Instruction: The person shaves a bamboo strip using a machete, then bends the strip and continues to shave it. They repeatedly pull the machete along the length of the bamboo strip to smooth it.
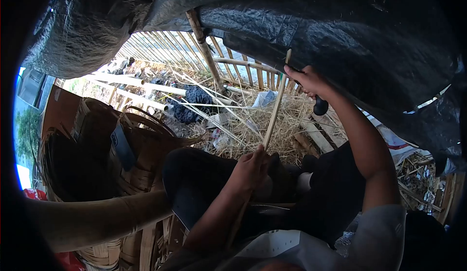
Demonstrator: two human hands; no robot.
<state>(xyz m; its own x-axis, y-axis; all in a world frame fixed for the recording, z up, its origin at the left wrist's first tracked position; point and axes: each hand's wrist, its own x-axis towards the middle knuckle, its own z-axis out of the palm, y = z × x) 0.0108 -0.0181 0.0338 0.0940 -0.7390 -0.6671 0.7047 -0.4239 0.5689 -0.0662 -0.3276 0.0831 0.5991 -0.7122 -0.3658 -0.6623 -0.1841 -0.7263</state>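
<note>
Between my knees rises a long, narrow bamboo strip [276,110], tilted slightly to the right at its top. My left hand [252,170] is closed around its lower part. Near the strip's upper end, my right hand [310,82] grips a knife [320,106] with a dark, rounded handle end showing below the fist. The knife's blade is mostly hidden, and its dark front part lies close to the strip. Dry straw-like shavings [287,125] cover the ground behind the strip.
Woven baskets [104,139] stand at the left, above a thick bamboo pole [97,220]. Cut bamboo poles [160,88] and a dark bundle [197,98] lie ahead. Behind is a slatted bamboo fence [238,66]. A black tarp [340,37] hangs overhead.
</note>
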